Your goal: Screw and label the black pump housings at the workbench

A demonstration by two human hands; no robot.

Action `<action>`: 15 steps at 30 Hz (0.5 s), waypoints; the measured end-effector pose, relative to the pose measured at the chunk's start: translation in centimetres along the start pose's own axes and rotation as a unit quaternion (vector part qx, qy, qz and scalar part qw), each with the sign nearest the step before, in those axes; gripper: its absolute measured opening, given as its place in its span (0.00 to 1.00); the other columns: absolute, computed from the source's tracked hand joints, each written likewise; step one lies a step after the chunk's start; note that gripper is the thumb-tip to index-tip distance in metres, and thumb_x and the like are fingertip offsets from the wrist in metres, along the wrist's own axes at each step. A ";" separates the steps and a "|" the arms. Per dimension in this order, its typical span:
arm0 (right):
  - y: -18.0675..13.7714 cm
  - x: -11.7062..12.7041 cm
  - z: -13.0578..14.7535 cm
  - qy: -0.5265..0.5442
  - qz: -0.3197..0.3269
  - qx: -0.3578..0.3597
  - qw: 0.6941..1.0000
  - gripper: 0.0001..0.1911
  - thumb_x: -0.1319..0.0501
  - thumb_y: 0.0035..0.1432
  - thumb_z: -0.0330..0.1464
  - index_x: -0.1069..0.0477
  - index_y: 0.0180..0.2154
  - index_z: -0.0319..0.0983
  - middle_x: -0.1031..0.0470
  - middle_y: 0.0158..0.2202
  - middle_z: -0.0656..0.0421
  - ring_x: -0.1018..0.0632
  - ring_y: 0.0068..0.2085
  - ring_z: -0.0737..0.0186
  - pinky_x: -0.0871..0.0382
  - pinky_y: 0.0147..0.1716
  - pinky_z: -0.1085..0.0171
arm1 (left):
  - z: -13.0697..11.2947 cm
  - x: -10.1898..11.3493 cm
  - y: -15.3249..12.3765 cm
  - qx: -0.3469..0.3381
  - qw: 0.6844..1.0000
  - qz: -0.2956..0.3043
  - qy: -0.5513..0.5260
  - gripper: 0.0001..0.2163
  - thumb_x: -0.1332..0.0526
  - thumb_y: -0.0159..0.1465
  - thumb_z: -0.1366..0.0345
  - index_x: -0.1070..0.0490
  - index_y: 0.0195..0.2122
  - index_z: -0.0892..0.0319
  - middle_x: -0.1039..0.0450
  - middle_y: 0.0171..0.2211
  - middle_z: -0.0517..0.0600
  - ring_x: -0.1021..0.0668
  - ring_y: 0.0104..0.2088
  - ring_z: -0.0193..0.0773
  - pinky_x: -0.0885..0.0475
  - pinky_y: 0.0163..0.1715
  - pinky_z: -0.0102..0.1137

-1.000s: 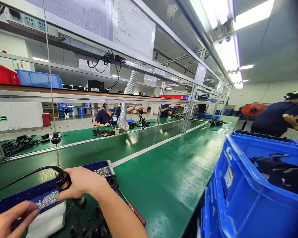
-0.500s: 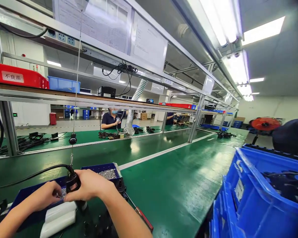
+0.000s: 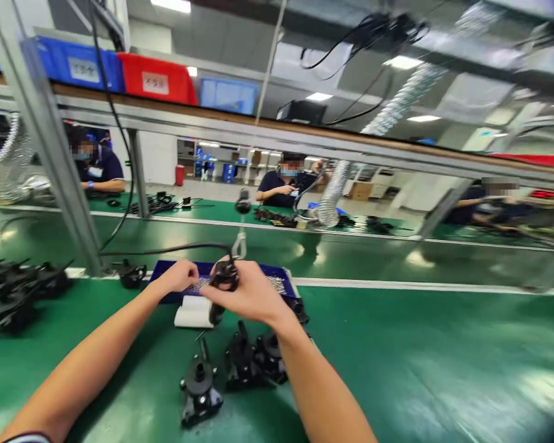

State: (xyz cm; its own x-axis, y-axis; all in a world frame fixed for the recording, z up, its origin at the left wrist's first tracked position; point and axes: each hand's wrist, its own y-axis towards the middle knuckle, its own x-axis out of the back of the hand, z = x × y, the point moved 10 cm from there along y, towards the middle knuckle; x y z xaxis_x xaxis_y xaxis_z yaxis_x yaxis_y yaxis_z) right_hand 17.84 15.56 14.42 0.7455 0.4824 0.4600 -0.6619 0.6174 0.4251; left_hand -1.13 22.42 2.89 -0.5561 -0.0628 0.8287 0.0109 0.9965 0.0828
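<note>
My right hand [image 3: 252,294] is wrapped round a black electric screwdriver [image 3: 224,277], which hangs from a cord and trails a black cable. My left hand [image 3: 182,276] is closed in a pinch at the blue tray [image 3: 166,268] of small metal screws [image 3: 276,283]; whatever its fingertips hold is too small to make out. Just below the tray lie white rolls [image 3: 194,312]. Nearer me, a black bracket-like assembly [image 3: 200,387] stands on the green bench, with similar black assemblies [image 3: 242,360] beside it, partly behind my right forearm.
Several black assemblies [image 3: 18,289] are grouped at the left on the green bench [image 3: 397,357]. A metal post [image 3: 58,141] rises at the left. Overhead runs a shelf with a red bin [image 3: 157,81] and blue bins [image 3: 80,64]. Across the bench, co-workers [image 3: 289,181] sit.
My view has swung left and downward, so the blue crates at the right are gone and the black assemblies show. The right hand still holds the screwdriver; the left stays pinched near the screws.
</note>
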 end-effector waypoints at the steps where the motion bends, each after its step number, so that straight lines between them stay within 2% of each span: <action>1: -0.2 0.6 0.6 0.018 -0.037 0.009 0.999 0.12 0.26 0.59 0.38 0.26 0.31 0.41 0.24 0.29 0.64 0.25 0.32 0.62 0.33 0.32 0.65 | 0.2 0.4 -0.5 0.011 1.000 -0.015 -0.002 0.03 0.35 0.54 0.66 0.26 0.25 0.58 0.24 0.26 0.49 0.25 0.32 0.42 0.34 0.36 0.32; 3: -0.8 1.7 1.8 0.059 -0.107 0.025 0.992 0.12 0.26 0.59 0.39 0.25 0.33 0.41 0.27 0.27 0.65 0.26 0.31 0.62 0.31 0.32 0.64 | -0.1 1.3 -2.3 0.026 0.999 -0.041 -0.005 0.03 0.37 0.58 0.66 0.24 0.29 0.58 0.22 0.29 0.50 0.24 0.34 0.43 0.35 0.37 0.33; 5: -1.3 1.8 2.8 0.100 -0.130 0.036 0.986 0.12 0.25 0.58 0.40 0.24 0.37 0.42 0.27 0.27 0.65 0.26 0.30 0.62 0.29 0.32 0.64 | -1.0 2.1 -4.9 0.028 0.998 -0.052 -0.009 0.05 0.38 0.61 0.65 0.24 0.32 0.58 0.22 0.31 0.50 0.25 0.34 0.43 0.37 0.36 0.33; 7: -1.5 0.8 3.6 0.115 -0.097 0.036 0.988 0.12 0.26 0.59 0.39 0.25 0.34 0.42 0.26 0.27 0.65 0.26 0.29 0.63 0.29 0.32 0.64 | -2.1 2.1 -7.7 0.022 0.999 -0.033 -0.017 0.05 0.39 0.62 0.64 0.26 0.31 0.57 0.23 0.31 0.49 0.26 0.34 0.42 0.37 0.35 0.33; 10: -1.8 -1.2 4.2 0.071 -0.008 0.020 0.997 0.18 0.29 0.61 0.33 0.36 0.25 0.42 0.32 0.25 0.66 0.30 0.29 0.65 0.34 0.31 0.65 | -3.0 0.7 -11.1 0.019 0.998 0.039 -0.043 0.06 0.39 0.62 0.64 0.30 0.29 0.56 0.26 0.28 0.49 0.25 0.32 0.42 0.36 0.32 0.32; 13: -2.3 -1.8 4.2 0.002 0.050 0.005 0.999 0.22 0.30 0.61 0.30 0.42 0.24 0.43 0.37 0.24 0.67 0.35 0.28 0.66 0.39 0.29 0.65 | -3.3 -1.7 -12.6 0.033 0.988 0.122 -0.091 0.05 0.41 0.63 0.63 0.32 0.31 0.56 0.25 0.28 0.48 0.21 0.29 0.42 0.32 0.29 0.32; 15: -2.6 -1.2 4.0 -0.024 0.054 0.000 0.998 0.22 0.30 0.61 0.31 0.42 0.24 0.43 0.38 0.23 0.68 0.36 0.27 0.66 0.40 0.28 0.64 | -3.0 -3.6 -13.2 0.066 0.972 0.176 -0.139 0.04 0.41 0.63 0.62 0.31 0.35 0.56 0.22 0.30 0.48 0.19 0.27 0.42 0.30 0.28 0.32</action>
State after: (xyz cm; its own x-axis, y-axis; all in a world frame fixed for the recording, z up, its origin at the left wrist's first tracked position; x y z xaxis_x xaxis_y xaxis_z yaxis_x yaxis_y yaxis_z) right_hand 18.34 10.89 15.88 0.6652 0.5154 0.5402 -0.7381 0.5634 0.3712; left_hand 3.26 9.36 0.47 -0.7401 0.2825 0.6103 0.1449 0.9532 -0.2655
